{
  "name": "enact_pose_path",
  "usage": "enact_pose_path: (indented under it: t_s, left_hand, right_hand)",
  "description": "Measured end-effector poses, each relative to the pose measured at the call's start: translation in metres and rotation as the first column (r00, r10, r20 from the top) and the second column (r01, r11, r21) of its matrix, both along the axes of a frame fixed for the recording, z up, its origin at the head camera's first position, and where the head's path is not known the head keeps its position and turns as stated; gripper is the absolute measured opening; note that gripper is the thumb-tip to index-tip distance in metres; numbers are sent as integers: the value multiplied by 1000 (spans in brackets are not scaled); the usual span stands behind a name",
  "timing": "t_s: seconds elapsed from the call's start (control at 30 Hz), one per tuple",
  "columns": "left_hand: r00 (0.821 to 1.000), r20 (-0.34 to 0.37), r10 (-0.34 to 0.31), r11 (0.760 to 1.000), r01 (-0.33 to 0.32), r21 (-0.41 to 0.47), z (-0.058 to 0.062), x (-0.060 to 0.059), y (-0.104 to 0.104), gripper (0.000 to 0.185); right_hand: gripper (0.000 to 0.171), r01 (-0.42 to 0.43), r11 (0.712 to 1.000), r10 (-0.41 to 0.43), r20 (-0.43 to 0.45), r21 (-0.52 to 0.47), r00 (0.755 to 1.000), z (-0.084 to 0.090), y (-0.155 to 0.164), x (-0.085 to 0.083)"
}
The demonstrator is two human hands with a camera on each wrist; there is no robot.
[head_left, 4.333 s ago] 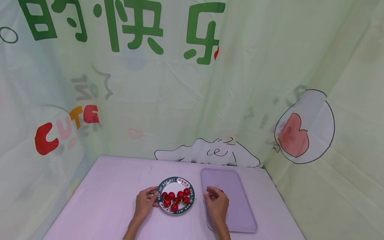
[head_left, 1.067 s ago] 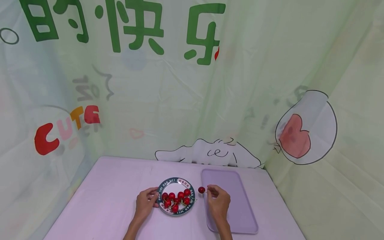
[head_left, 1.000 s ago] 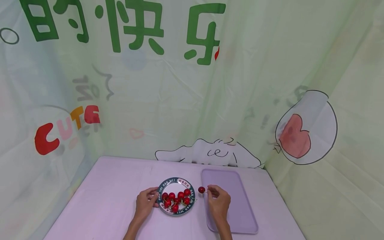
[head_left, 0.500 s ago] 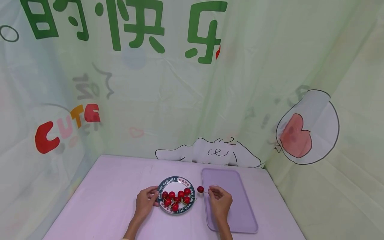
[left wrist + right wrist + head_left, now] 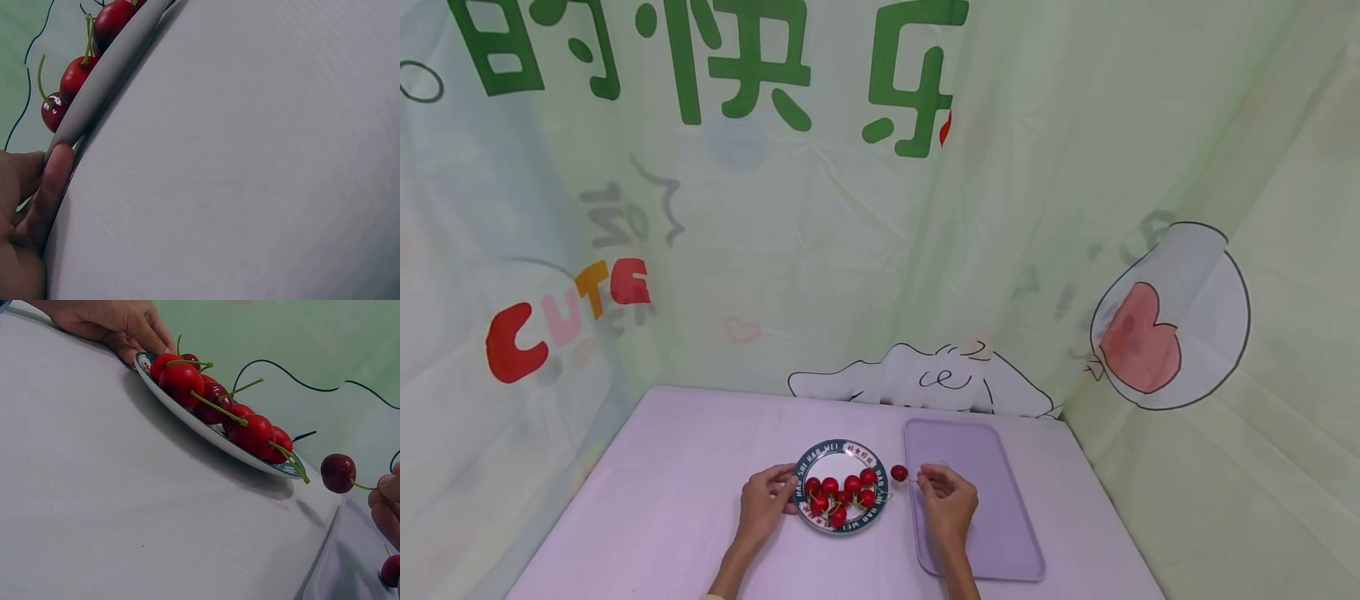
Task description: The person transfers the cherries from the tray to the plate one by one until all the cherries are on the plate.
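A round plate [image 5: 802, 472] with a dark lettered rim holds several red cherries [image 5: 842, 492] with green stems. My left hand [image 5: 788, 490] grips the plate's left rim; a finger [image 5: 55, 178] lies against the rim [image 5: 109, 69] in the left wrist view. My right hand [image 5: 923, 480] pinches the stem of one cherry [image 5: 898, 472], which hangs in the air between the plate and the lilac tray [image 5: 992, 533]. In the right wrist view this cherry [image 5: 338, 473] hangs just past the plate's edge [image 5: 206, 434], its stem held by my fingertips [image 5: 386, 487].
The lilac tray lies right of the plate, and another cherry [image 5: 392, 570] shows on it by my right hand. The table [image 5: 662, 492] has a lilac cloth. Printed green cloth walls [image 5: 880, 250] close in the back and both sides.
Over the last four seconds my right hand lifted a cherry off the tray by its stem and carried it left to the plate's right edge. The left hand has kept still on the rim.
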State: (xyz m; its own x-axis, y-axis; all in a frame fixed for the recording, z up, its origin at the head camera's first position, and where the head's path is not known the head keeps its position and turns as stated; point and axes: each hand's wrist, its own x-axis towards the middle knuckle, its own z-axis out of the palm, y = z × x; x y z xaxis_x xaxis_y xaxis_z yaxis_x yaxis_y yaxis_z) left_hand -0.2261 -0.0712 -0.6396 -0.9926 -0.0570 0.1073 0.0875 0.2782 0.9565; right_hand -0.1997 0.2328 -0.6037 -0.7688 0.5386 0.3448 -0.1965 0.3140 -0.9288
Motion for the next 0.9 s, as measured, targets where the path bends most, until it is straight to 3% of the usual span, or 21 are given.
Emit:
enact_pose_path:
  t_s: [0.53,0.9]
  left_hand:
    - [1000,9,2,1000,-2,8,-1,-2,1,31]
    - [1000,15,0,1000,0,-6,2,0,1,31]
  right_hand:
    - [17,-17,1000,18,90,-8,996,1,-2,1]
    - [18,-30,998,32,44,-53,998,2,-5,1]
